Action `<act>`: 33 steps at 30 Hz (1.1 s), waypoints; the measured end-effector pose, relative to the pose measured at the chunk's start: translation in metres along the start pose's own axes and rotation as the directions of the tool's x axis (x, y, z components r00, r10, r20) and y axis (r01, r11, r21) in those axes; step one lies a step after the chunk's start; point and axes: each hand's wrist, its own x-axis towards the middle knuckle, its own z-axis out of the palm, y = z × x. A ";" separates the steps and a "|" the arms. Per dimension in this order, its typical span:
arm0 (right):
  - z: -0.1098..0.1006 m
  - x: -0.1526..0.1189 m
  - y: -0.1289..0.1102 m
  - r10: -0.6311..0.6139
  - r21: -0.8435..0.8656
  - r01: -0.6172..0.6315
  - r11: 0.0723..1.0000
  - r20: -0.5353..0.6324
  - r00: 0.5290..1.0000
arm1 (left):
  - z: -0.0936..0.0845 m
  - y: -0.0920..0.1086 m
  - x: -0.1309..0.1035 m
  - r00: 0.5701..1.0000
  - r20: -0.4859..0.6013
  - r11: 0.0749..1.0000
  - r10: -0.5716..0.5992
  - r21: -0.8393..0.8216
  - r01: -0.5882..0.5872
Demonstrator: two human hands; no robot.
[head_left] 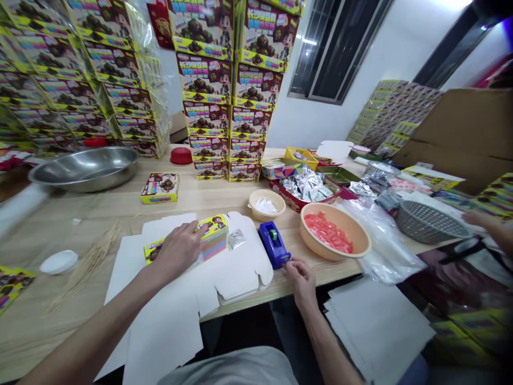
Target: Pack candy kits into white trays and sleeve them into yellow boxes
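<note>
My left hand (180,248) is closed over a small yellow snack carton (214,235) with pastel-striped sides, lying on flattened white cardboard (172,310). Part of the carton is hidden under my palm. Just right of it, a small silver sachet (236,239) rests on the white card. A blue tape dispenser (273,246) with a green core stands by the card's right edge. At its near, cutter end, the thumb and finger of my right hand (301,280) pinch the tape's end; the strip itself barely shows.
Beyond stand a bowl of white pieces (265,206), a bowl of red packets (331,232) and a tin of silver sachets (308,184). Printed cartons (208,80) stack high behind. Thin sticks (90,256) and a steel basin (86,168) lie left. Another person's hand (487,224) shows at right.
</note>
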 end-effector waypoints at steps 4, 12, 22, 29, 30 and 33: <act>-0.001 -0.008 0.014 0.005 0.018 -0.003 1.000 -0.108 0.994 | 0.006 -0.004 -0.001 0.999 -0.036 0.999 0.016 -0.038 -0.017; 0.066 -0.035 -0.081 0.186 0.474 -0.220 0.853 0.118 0.975 | 0.005 0.018 -0.016 0.995 -0.087 0.999 0.039 0.012 -0.038; 0.151 -0.034 -0.131 0.149 0.524 -0.362 0.770 0.404 0.902 | 0.000 0.028 -0.027 0.993 -0.110 0.996 0.031 -0.085 -0.041; 0.161 -0.019 -0.144 0.225 0.558 -0.585 0.588 0.582 0.781 | 0.002 0.017 0.001 0.989 -0.049 0.989 -0.141 0.029 0.142; 0.162 -0.018 -0.148 0.260 0.560 -0.648 0.516 0.619 0.741 | 0.003 0.015 0.005 0.990 -0.037 0.989 -0.136 0.058 0.138; 0.151 -0.016 -0.151 0.293 0.516 -0.772 0.372 0.724 0.624 | 0.007 0.009 0.011 0.995 -0.027 0.987 -0.095 0.123 0.098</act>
